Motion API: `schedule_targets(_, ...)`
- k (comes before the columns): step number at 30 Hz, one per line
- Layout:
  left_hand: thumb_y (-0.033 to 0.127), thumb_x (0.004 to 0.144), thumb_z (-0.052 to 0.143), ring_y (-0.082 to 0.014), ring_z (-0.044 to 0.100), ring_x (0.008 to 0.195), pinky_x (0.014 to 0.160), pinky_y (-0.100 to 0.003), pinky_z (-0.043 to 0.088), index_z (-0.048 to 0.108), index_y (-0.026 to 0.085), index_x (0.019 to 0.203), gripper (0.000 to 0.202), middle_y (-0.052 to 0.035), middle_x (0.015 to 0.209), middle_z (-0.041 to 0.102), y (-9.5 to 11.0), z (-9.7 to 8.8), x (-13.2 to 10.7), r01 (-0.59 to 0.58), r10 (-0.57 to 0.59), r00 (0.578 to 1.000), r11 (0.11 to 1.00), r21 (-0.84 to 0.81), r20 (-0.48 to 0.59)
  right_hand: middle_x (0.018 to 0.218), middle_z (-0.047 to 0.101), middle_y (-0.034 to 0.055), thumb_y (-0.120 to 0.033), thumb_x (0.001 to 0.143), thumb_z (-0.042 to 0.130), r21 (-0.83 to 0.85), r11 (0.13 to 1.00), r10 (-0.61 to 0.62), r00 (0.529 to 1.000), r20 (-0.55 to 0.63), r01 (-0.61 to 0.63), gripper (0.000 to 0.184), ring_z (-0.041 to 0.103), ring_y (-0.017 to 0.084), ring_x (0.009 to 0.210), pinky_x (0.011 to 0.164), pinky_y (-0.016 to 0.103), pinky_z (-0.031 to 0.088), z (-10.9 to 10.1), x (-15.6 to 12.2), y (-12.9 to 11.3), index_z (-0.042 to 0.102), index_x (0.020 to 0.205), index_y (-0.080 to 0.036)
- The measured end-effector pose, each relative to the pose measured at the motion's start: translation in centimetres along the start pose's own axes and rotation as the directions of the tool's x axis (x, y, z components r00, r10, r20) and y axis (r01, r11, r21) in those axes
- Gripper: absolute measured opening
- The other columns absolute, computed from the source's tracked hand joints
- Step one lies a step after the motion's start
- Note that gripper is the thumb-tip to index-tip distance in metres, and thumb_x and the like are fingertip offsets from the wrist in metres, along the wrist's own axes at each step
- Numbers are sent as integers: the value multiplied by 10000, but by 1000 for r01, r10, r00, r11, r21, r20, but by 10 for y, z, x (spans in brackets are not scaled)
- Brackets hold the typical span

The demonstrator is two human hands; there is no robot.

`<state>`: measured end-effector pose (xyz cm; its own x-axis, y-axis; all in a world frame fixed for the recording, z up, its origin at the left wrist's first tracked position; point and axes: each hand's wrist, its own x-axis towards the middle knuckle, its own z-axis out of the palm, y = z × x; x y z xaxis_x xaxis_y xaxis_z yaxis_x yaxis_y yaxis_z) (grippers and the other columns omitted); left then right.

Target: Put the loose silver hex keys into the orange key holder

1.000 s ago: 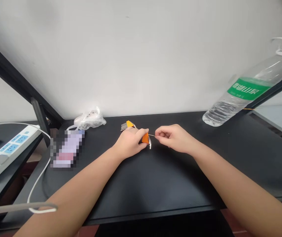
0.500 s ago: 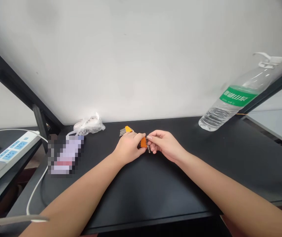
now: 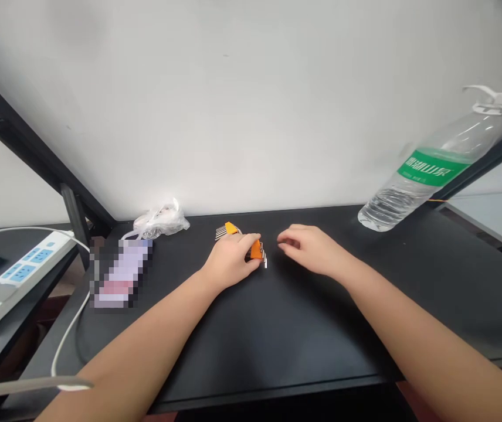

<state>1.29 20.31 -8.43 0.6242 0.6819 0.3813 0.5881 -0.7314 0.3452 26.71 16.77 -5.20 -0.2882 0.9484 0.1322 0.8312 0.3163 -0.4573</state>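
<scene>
My left hand (image 3: 229, 261) is wrapped round an orange hex key set (image 3: 256, 251) on the black tabletop. Its fingers and back hide the middle of the holder. Metal keys stick out past the orange end on the right, and a row of slimmer keys fans out at the far left end. My right hand (image 3: 310, 246) hovers a short way to the right of the set, not touching it. Its fingers are loosely bent, with a gap between thumb and forefinger, and nothing shows in them.
A large water bottle (image 3: 422, 167) with a green label stands at the back right. To the left lie a crumpled plastic bag (image 3: 160, 220) and a pixelated phone-like object (image 3: 123, 272). A white cable (image 3: 68, 334) and a power strip (image 3: 26, 266) are further left. A wall (image 3: 251, 117) rises behind.
My right hand has let go of the metal keys at the right end of the set and moved away to the right. My left hand keeps its hold.
</scene>
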Motion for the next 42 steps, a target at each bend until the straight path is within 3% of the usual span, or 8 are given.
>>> schedule_targets(5, 252, 867, 686, -244, 693, 970, 897, -390, 554, 547, 257, 1406, 557, -48, 1053, 731, 1, -3, 1, -22, 22, 999, 1000, 0, 41, 987, 674, 49, -304, 855, 648, -192, 978, 120, 972, 200, -81, 105, 629, 186, 769, 647, 296, 447, -8, 3, 30, 691, 909, -225)
schedule_targets(8, 209, 914, 622, -224, 687, 1002, 928, -375, 537, 575, 266, 1371, 463, -46, 1110, 727, 1, -3, 3, -87, 88, 995, 996, -29, 48, 934, 665, 42, -221, 832, 605, -242, 967, 141, 959, 244, -81, 47, 598, 173, 710, 592, 291, 402, -2, 1, 22, 647, 809, -217)
schedule_targets(13, 168, 906, 605, -216, 681, 957, 903, -373, 520, 624, 246, 1236, 340, -42, 1060, 724, 1, -3, 5, -125, 126, 991, 992, -35, 53, 850, 646, 44, -167, 774, 604, -339, 935, 179, 964, 196, -105, 83, 531, 159, 635, 547, 295, 327, 3, -1, 1, 553, 721, -204)
schedule_targets(15, 164, 892, 614, -214, 674, 927, 876, -368, 515, 624, 242, 1202, 320, -36, 1010, 715, 2, -3, 5, -124, 125, 990, 992, -23, 61, 797, 636, 23, -166, 764, 603, -250, 961, 170, 968, 186, -120, 96, 526, 152, 628, 554, 287, 328, 0, -1, -3, 527, 721, -207)
schedule_targets(18, 152, 875, 616, -211, 662, 915, 858, -357, 507, 616, 238, 1170, 307, -31, 985, 702, 3, -4, 5, -124, 125, 990, 992, -20, 60, 721, 606, -23, -186, 790, 575, 18, 994, 102, 979, 176, -107, 65, 522, 140, 625, 579, 266, 363, -3, -1, -7, 524, 771, -222)
schedule_targets(25, 183, 852, 646, -224, 649, 881, 838, -361, 510, 572, 241, 1215, 375, -25, 937, 689, 5, -4, 4, -86, 87, 994, 996, -12, 68, 742, 571, -36, -223, 810, 592, 402, 913, 28, 995, 100, -66, 32, 498, 135, 654, 614, 266, 411, 5, -3, -11, 578, 837, -231)
schedule_targets(30, 208, 809, 697, -251, 645, 906, 882, -410, 523, 518, 212, 1246, 473, -36, 965, 704, 6, -1, 3, -22, 23, 999, 999, -26, 31, 760, 578, -22, -231, 816, 617, 476, 877, 33, 996, 85, -70, 24, 504, 138, 670, 623, 276, 415, 5, -4, -10, 619, 835, -218)
schedule_targets(42, 201, 850, 676, -259, 669, 1002, 983, -462, 506, 553, 211, 1210, 380, -60, 1081, 718, 4, 0, 3, -87, 87, 996, 996, -3, 6, 716, 598, -22, -271, 847, 623, 496, 861, 69, 992, 110, -115, 75, 515, 135, 635, 575, 268, 416, -1, -6, -15, 678, 841, -221)
